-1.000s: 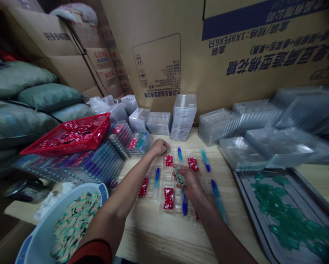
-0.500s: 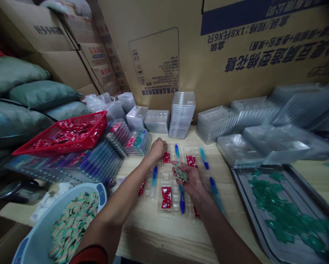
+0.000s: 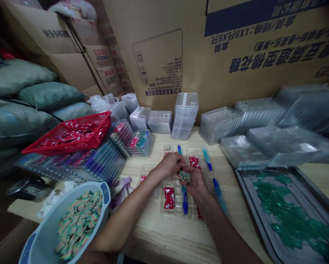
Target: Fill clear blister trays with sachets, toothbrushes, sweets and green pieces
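My right hand [image 3: 195,180] is cupped around several small striped candy pieces [image 3: 184,176] in pale green, pink and dark layers. Against that handful, my left hand [image 3: 172,164] has its fingertips bent together; what is between them is hidden. Both hands are over clear compartment trays that lie on the wooden table. One near tray holds a red printed packet [image 3: 169,198] and a blue pen-shaped item [image 3: 185,201]. In the far left tray, a striped piece [image 3: 167,147] shows in a top compartment. Another red packet [image 3: 193,161] lies in the tray beside it.
A blue basin [image 3: 106,198] of striped pieces stands at left, beyond it a red basket [image 3: 104,126] of packets on filled trays. Stacked clear trays [image 3: 185,117] line the back. A metal tray [image 3: 245,190] with green wrapped pieces [image 3: 280,205] lies at right.
My left hand has come back from the far left tray to the handful in my right hand. A striped piece now shows in that tray. My right hand stays over the trays.
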### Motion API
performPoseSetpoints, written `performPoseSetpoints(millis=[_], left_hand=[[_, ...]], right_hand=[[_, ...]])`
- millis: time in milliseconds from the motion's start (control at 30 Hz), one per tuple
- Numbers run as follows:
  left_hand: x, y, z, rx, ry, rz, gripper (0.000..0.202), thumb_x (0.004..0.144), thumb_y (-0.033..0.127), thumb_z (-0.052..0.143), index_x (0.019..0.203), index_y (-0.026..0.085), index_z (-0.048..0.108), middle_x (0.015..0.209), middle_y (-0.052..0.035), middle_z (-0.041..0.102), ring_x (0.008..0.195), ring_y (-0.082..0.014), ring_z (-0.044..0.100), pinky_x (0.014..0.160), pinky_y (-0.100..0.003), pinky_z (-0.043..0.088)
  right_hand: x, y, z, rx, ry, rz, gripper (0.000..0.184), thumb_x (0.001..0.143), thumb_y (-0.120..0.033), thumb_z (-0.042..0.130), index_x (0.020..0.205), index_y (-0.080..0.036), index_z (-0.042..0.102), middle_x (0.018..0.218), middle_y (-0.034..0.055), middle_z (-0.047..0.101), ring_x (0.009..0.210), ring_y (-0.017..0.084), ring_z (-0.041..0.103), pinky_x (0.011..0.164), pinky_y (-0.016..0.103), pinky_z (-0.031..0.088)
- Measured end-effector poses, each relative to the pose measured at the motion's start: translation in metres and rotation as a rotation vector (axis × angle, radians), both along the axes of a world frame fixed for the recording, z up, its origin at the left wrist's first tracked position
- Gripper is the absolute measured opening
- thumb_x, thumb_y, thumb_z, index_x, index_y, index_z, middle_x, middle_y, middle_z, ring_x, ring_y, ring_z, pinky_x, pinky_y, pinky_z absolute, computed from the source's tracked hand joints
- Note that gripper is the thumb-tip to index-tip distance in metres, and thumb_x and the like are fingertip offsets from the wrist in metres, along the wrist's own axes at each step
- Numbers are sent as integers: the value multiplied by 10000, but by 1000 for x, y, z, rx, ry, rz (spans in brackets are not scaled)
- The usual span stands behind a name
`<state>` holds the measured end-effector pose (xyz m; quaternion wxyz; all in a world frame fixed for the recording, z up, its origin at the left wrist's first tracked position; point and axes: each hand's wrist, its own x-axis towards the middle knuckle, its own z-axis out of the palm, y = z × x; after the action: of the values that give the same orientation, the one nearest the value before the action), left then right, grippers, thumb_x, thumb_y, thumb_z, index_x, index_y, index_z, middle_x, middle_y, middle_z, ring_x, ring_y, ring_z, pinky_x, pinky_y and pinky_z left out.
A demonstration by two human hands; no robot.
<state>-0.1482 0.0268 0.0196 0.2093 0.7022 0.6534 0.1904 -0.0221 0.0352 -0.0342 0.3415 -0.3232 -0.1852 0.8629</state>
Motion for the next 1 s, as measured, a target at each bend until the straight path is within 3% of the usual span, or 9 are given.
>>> performPoseSetpoints(millis=[67,233,300,400,533,700,833,933,1000], left_hand=[[-7,5,-4,-8,-107,58,95,814,185,652,768,173,734,750,-20,706,726,-153,627,692,-223,464],[-44,36,-13,78,-317,470,184,911,232,541,944,140,696,752,-16,686,596,-113,589,617,-219,486],[-60,51,-17,92,-289,534,186,900,189,530,974,133,691,783,-30,692,605,-109,594,627,-220,494],[-79,67,-22,64,-224,579,105,828,151,610,860,127,706,691,-19,671,593,-114,583,632,-224,484],[-88,77,-31,12,-121,566,48,725,99,680,705,134,706,590,-1,638,611,-127,583,663,-229,472],[-84,75,-32,36,-31,555,49,717,90,698,711,138,707,662,-27,667,703,-160,611,723,-250,468],[-59,54,-22,113,-27,512,140,867,196,605,842,138,731,824,-65,703,829,-179,622,776,-256,463],[-28,26,-12,73,-110,338,269,933,345,563,895,149,744,780,-34,684,770,-164,607,719,-238,463],[-8,6,-5,19,-153,154,277,888,399,640,963,158,755,769,-23,657,744,-161,591,698,-237,459]], right_hand=[[1,-1,6,-42,-25,-8,109,615,-191,572,710,-168,620,568,25,603,453,129,500,344,193,216],[6,-1,14,-32,-10,35,282,631,-170,587,868,-112,728,619,46,637,477,116,503,356,186,225],[6,-1,15,-35,-16,39,290,636,-167,587,875,-104,739,620,43,633,479,110,500,357,184,226],[6,-2,15,-38,-25,49,291,646,-164,578,873,-100,747,618,38,626,477,104,493,356,179,231],[6,-1,14,-40,-14,61,298,661,-158,572,892,-93,747,626,43,632,489,112,503,361,182,236],[10,3,12,-110,125,65,288,701,-202,592,926,-90,733,656,71,646,516,133,528,368,192,266],[15,4,13,-224,338,-91,380,840,-331,515,1072,-95,704,819,131,706,705,194,641,491,255,480],[16,4,12,-261,376,-233,399,901,-346,437,1121,-128,688,921,131,723,852,215,679,650,327,572],[15,5,9,-245,371,-285,402,892,-331,433,1136,-136,686,946,130,725,875,218,680,652,327,574]])
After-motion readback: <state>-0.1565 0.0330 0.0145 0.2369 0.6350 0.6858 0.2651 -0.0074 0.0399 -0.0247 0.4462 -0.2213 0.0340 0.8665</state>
